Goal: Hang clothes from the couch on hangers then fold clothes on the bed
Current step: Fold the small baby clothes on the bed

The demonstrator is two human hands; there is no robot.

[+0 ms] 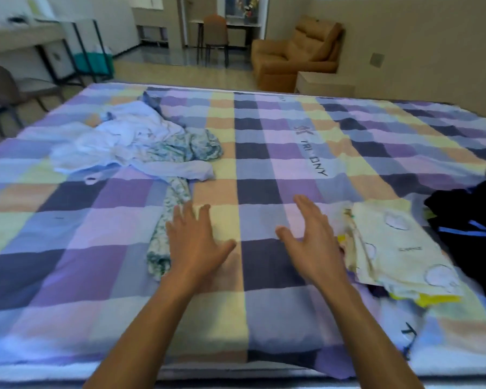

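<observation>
Reference: folded cream stack, lying on the bed near its close edge.

Hands: your right hand is just beside the stack, fingers straight and together, thumb out, holding nothing. Your left hand is further from the stack on the same side, palm down, fingers spread, gripping nothing. Its outer edge meets the trailing end of the floral garment; you cannot tell whether they touch.

Step, as judged: fetch the next piece to fold.
- Do not haul it by the trailing strip, since the cloth looks thin and limp and would likely rope up.
- Take it at two points and lay it on the bare sheet between your hands.
- Smooth it from the middle outward with flat palms.

Materials:
- Floral garment: crinkled, teal print on a pale ground, heaped well apart from the stack.
- Pale lilac garment: smooth, long-sleeved, tangled with the floral one.
- Stack: flat cream cloth with pale round prints, yellow layers beneath, edges uneven.
- Dark clothes: black with blue trim, heaped against the stack's far side.
- Sheet: checked and slightly rippled.
</observation>
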